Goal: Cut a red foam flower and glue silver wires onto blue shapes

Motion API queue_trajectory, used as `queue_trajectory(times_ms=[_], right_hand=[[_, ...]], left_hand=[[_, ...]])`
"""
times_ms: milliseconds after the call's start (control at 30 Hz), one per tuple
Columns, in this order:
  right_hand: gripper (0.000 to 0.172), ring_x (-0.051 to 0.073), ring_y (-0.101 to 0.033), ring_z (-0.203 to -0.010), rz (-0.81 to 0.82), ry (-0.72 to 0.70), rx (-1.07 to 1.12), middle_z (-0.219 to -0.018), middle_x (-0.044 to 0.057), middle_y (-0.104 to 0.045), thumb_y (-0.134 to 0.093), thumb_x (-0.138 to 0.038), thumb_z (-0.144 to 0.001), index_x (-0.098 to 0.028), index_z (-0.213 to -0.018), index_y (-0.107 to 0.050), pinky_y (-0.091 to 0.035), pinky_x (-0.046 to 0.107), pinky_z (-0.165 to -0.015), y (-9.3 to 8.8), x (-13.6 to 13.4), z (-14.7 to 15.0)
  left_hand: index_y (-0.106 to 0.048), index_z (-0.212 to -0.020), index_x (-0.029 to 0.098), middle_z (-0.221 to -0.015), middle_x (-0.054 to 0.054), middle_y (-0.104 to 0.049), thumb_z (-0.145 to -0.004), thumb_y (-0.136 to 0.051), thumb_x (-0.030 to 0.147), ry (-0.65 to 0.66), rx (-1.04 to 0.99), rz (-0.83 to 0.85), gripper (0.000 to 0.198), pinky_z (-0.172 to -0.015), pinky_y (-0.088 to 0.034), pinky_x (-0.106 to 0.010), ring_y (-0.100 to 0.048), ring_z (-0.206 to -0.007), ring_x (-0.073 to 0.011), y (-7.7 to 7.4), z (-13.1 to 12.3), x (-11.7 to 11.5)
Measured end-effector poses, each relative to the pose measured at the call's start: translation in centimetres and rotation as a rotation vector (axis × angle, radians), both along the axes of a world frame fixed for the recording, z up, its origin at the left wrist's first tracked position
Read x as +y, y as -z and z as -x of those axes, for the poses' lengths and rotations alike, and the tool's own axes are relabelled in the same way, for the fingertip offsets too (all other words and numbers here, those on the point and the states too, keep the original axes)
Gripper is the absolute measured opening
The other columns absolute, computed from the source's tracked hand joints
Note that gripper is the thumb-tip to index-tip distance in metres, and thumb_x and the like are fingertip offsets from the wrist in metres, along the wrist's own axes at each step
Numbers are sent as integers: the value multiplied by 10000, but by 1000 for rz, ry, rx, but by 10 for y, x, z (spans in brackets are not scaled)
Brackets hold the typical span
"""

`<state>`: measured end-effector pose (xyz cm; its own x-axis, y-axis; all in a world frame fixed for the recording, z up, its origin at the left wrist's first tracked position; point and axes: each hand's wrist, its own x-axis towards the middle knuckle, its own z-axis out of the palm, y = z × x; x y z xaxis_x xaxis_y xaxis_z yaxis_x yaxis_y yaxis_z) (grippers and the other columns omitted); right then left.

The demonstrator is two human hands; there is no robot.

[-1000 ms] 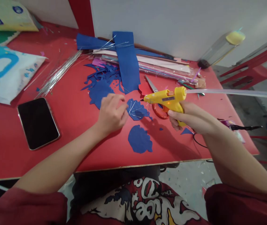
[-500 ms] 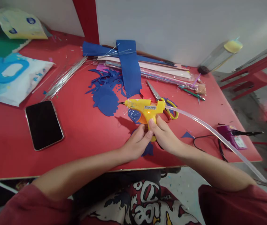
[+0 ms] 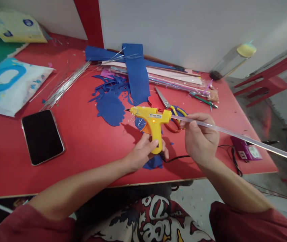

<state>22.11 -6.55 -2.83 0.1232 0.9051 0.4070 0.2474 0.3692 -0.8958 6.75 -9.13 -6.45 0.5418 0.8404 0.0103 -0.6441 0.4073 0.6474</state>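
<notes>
My left hand [image 3: 143, 153] is wrapped round the handle of a yellow glue gun [image 3: 155, 129], whose nozzle points left and whose small orange light is lit. A long translucent glue stick [image 3: 236, 135] runs out of the gun's back end to the right. Close behind the gun, my right hand [image 3: 202, 139] pinches that stick between thumb and fingers. Scissors [image 3: 165, 99] with yellow and red handles lie just beyond the gun. Left of the nozzle is a scalloped blue foam piece [image 3: 111, 109], with blue offcuts [image 3: 113, 85] behind it.
A phone [image 3: 42, 137] and a wipes pack [image 3: 14, 84] lie on the left. Thin wires [image 3: 69, 84], a blue foam strip [image 3: 135, 74] and wrapped sticks stretch across the back. At the right are a purple power socket box [image 3: 245, 148], cords and a clear tube [image 3: 230, 60].
My right hand has left the gun's handle and moved right onto the glue stick, which now looks straighter. The left hand still holds the gun.
</notes>
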Motion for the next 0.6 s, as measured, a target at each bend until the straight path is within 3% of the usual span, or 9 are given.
queue_trajectory(times_ms=[267, 600], right_hand=[[169, 189, -593, -645, 81, -71, -147, -667, 24, -611, -561, -436, -805, -268, -807, -581, -491, 376, -633, -10, 2, -16], [154, 184, -595, -583, 18, -65, -120, -594, 0, -584, -576, -431, -804, -283, -773, -548, -509, 390, -625, -13, -3, -8]], left_hand=[[-354, -890, 215, -610, 73, -488, -838, -473, 510, 56, -19, 57, 322, -479, -381, -241, -518, -440, -94, 3, 0, 1], [-344, -963, 209, -620, 70, -527, -843, -460, 524, 110, 22, -24, 357, -453, -413, -204, -544, -449, -83, 12, 2, -1]])
